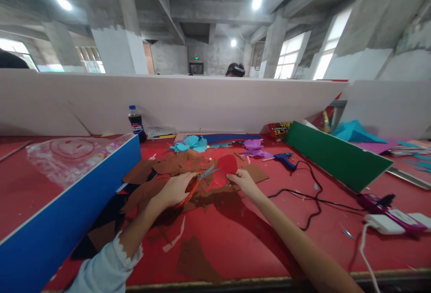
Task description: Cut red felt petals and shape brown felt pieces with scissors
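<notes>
At the far left of the red desk [256, 243] we see a clear plastic bag [72, 158] printed with a smiling face in red lines, and just beside it a blue board [77, 198] standing on edge. Behind that stands an upright bottle [136, 124] of dark drink, its blue cap on and its label bearing the Pepsi roundel. Brown pieces [168, 163] lie scattered around our hands. Our left hand [178, 189] has its fingers wrapped round the orange handles of the scissors [191, 193]; the blades look parted and point at the red piece [228, 165], though we cannot tell whether they touch it. The red piece is above the desk, its near edge pinched between the fingers of our right hand [244, 181]. Farther right we find purple paper [253, 144], a red packet [280, 130] on which we read "ICES" in yellow, a blue glue gun [285, 160], a green board [336, 154] and a purple power strip [412, 225] with white plugs.
</notes>
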`<state>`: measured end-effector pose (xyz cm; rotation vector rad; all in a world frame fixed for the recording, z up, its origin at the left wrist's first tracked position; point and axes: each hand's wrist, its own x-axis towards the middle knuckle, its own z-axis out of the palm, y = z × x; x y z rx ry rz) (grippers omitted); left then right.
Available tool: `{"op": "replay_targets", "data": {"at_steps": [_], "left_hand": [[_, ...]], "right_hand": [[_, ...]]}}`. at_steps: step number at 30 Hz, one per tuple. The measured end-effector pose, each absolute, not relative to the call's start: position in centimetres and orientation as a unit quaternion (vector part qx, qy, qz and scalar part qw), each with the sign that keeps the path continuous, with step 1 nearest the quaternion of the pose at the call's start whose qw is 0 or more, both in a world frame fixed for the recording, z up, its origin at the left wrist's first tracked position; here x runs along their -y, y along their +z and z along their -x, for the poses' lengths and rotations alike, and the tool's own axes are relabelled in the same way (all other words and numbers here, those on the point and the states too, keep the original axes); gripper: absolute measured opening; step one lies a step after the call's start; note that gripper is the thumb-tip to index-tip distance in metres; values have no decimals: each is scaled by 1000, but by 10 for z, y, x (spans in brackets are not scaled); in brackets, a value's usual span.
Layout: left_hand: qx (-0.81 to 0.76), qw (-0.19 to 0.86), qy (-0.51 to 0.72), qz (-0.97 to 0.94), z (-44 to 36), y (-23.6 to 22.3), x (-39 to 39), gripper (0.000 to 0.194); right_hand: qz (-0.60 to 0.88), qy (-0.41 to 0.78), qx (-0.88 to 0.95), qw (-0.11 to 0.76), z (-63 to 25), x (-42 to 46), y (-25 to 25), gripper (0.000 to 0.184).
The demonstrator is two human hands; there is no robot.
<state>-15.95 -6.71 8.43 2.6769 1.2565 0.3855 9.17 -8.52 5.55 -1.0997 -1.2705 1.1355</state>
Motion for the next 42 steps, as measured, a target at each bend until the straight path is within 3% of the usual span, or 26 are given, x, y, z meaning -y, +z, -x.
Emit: {"op": "replay_targets", "data": {"at_steps": [17, 29, 42], "left_hand": [[-389, 78, 112, -911, 162, 85, 65, 41], [-380, 46, 80, -921, 163, 93, 67, 33], [-373, 77, 80, -921, 164, 93, 68, 34]], "right_hand": [[489, 437, 579, 484, -96, 84, 53, 24], [465, 487, 583, 455, -100, 80, 45, 23], [475, 474, 611, 420, -109, 75, 42, 21]]}}
